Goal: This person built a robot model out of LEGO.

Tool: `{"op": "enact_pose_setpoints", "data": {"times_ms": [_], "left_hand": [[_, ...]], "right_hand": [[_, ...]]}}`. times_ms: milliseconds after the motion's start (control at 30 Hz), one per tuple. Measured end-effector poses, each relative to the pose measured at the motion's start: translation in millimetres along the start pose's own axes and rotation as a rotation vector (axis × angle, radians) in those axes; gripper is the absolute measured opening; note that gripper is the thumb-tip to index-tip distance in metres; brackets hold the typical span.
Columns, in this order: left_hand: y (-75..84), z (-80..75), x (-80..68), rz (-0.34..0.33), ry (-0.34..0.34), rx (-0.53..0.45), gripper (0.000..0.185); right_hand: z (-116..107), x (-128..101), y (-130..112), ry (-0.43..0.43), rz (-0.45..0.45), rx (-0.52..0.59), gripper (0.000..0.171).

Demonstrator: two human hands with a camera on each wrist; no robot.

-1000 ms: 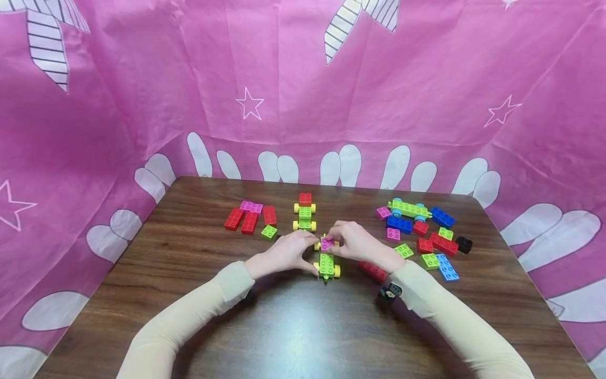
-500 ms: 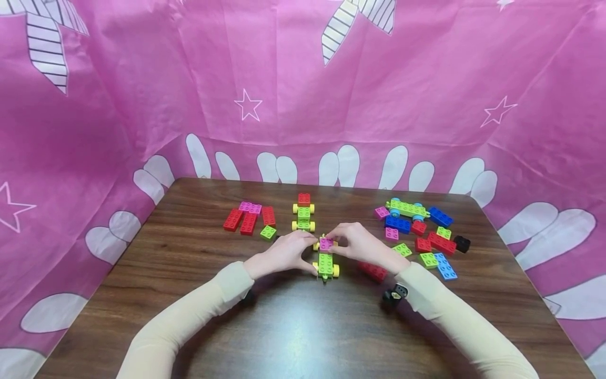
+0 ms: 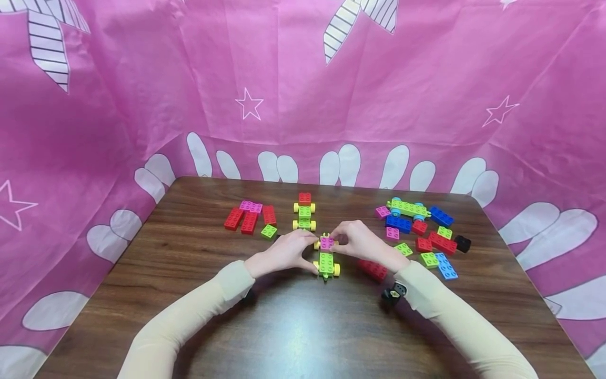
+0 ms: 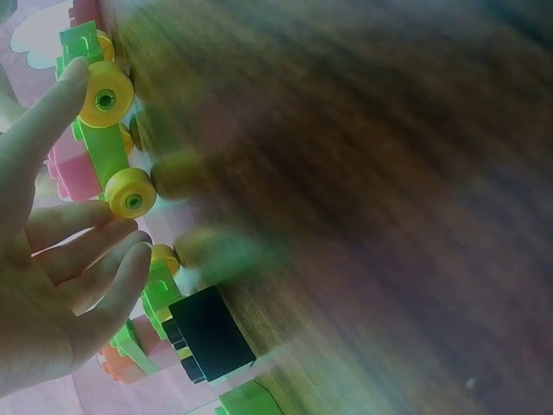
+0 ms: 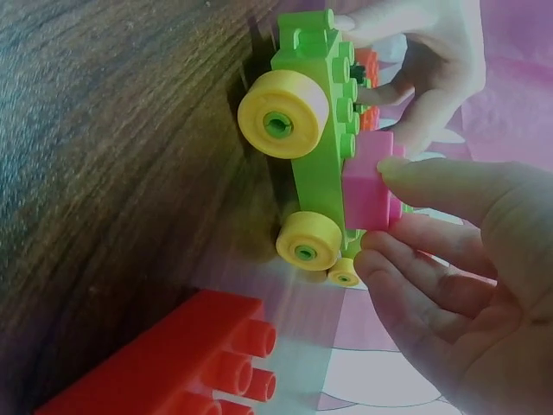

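Note:
A lime green toy car base (image 3: 326,262) with yellow wheels stands on the table in front of me. My left hand (image 3: 286,252) holds it from the left side, thumb at the near wheel (image 4: 107,93) and fingers by the far wheel (image 4: 131,194). On the base's far end sits a pink brick (image 5: 370,181), seated on or against the studs. My right hand (image 3: 355,242) pinches this brick between thumb (image 5: 449,183) and fingers. Beyond stands a second green base (image 3: 304,212) with yellow wheels and a red brick (image 3: 305,198) at its far end.
Red bricks (image 3: 233,219), a pink brick (image 3: 251,206) and a green brick (image 3: 269,231) lie at the left. A black brick (image 4: 212,335) is near my left hand. At the right are several loose bricks, a blue-wheeled green base (image 3: 408,208) and a red brick (image 3: 374,269) under my right wrist.
Both hands keep nearly the same place on the car base and the pink brick. My right fingers shift slightly, showing a little more of the pink brick. The other bricks stay put.

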State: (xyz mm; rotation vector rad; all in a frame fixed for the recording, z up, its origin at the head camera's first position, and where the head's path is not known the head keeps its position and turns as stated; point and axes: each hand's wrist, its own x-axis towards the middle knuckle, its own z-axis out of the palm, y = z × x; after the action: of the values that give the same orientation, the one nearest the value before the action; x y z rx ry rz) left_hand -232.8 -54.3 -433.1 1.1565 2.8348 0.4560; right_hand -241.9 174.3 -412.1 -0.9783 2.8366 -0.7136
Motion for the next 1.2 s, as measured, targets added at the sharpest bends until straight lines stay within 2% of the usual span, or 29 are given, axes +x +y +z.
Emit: {"op": "enact_pose_setpoints", "data": {"times_ms": [267, 667, 1200], "left_hand": [[-0.4, 0.4, 0.8, -0.002, -0.009, 0.000, 0.079], [0.1, 0.5, 1.9, -0.005, -0.020, 0.000, 0.079], [-1.8, 1.7, 2.4, -0.016, -0.033, -0.027, 0.080]], "right_hand": [[1, 0, 2, -0.016, 0.028, 0.012, 0.026], [3, -5, 7, 0.007, -0.017, -0.010, 0.026], [-1, -11, 7, 0.038, -0.020, 0.045, 0.031]]}}
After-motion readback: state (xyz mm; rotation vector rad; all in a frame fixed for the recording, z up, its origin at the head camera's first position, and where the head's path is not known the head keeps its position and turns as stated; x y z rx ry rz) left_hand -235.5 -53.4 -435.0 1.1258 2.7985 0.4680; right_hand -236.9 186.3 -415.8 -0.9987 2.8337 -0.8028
